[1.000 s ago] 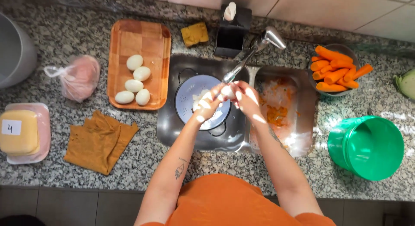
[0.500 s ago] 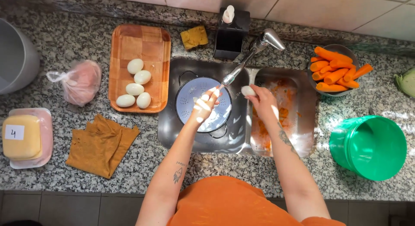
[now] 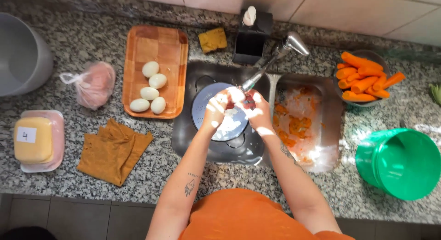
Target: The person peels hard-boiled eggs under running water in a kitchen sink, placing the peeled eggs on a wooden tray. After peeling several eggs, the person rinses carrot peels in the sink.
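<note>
Right hand [image 3: 257, 112] back from the right basin, beside left hand [image 3: 215, 110] under the faucet [image 3: 275, 56].

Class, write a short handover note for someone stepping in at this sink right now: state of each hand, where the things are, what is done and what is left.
Left hand and right hand: together under the faucet, over the round pan in the sink's left basin; glare hides what they hold.
Five peeled eggs lie on the wooden tray.
Peeled carrots fill the bowl; orange peelings sit in the right basin.
Green bucket stands right, orange cloth left.
Left: the peelings are uncleared.
</note>
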